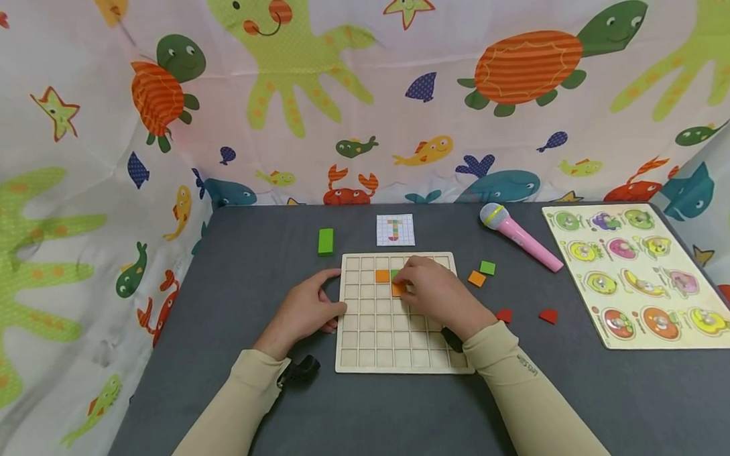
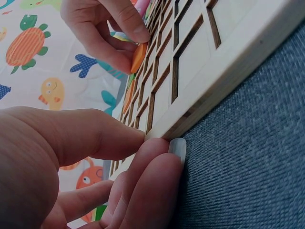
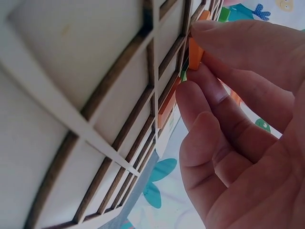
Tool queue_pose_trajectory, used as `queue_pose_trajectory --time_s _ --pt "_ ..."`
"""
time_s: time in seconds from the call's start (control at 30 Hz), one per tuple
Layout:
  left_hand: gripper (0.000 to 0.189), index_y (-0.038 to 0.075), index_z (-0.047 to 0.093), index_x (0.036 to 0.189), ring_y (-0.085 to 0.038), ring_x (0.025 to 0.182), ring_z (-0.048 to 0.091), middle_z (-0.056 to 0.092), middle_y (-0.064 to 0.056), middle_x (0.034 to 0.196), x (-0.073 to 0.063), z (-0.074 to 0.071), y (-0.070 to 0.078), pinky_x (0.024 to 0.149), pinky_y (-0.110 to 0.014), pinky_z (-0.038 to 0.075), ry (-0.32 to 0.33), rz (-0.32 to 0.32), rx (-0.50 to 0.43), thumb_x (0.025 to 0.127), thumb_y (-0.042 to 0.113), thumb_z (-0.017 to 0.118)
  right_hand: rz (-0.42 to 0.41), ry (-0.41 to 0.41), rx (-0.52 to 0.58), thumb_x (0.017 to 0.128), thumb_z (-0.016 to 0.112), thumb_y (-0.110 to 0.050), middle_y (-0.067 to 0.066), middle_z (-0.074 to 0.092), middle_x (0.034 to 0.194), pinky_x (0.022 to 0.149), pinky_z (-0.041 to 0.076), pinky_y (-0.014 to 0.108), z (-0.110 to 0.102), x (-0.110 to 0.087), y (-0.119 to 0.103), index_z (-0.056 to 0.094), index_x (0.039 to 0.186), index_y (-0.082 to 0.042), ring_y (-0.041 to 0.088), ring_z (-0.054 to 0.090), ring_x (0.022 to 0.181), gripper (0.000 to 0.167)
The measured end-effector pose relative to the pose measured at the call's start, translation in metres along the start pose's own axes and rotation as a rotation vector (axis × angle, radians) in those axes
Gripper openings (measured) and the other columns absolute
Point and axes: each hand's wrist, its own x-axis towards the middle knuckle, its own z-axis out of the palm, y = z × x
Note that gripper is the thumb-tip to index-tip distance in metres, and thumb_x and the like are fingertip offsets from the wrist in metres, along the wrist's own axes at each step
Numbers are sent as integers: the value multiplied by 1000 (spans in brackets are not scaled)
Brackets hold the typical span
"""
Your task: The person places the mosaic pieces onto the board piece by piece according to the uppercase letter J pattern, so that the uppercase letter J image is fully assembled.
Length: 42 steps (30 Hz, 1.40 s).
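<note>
A wooden grid board [image 1: 375, 348] lies on the table between both hands. My left hand [image 1: 301, 309] holds its left edge, the thumb on top and curled fingers against the side in the left wrist view. My right hand [image 1: 436, 294] pinches an orange square tile [image 3: 194, 53] between thumb and finger over the upper part of the grid. Another orange tile [image 1: 382, 276] sits in a cell up and to the left of it. Beside that, a green tile [image 1: 393, 274] is partly hidden by the right fingers.
Behind the board stand a green block [image 1: 326, 242] and a pattern card [image 1: 395, 230]. To the right lie loose orange [image 1: 477, 278] and green tiles [image 1: 487, 268], red pieces [image 1: 548, 316], a pink toy microphone [image 1: 525, 239] and a fruit puzzle board [image 1: 639, 299].
</note>
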Motion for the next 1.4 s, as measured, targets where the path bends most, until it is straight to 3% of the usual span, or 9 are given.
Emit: queue_pose_trajectory --time_s 0.87,1.17,1.4 --pt "76 27 51 161 -22 63 75 68 -11 83 7 7 10 60 -34 65 -7 16 30 91 18 80 46 -5 27 97 80 -14 5 72 113 94 62 40 -14 -7 12 83 121 -11 21 66 102 25" --pt "77 26 51 161 -22 62 74 66 -11 84 3 7 3 60 -34 66 -11 -6 10 90 16 80 188 51 77 99 73 -15 11 71 119 94 61 50 -37 -30 61 79 128 -7 28 67 104 31" --pt "77 26 50 161 -23 63 74 66 -12 85 2 2 0 61 -35 66 -8 -5 4 91 17 80 285 86 101 99 76 -15 16 72 124 100 59 55 -54 -49 99 77 131 -7 34 67 112 33"
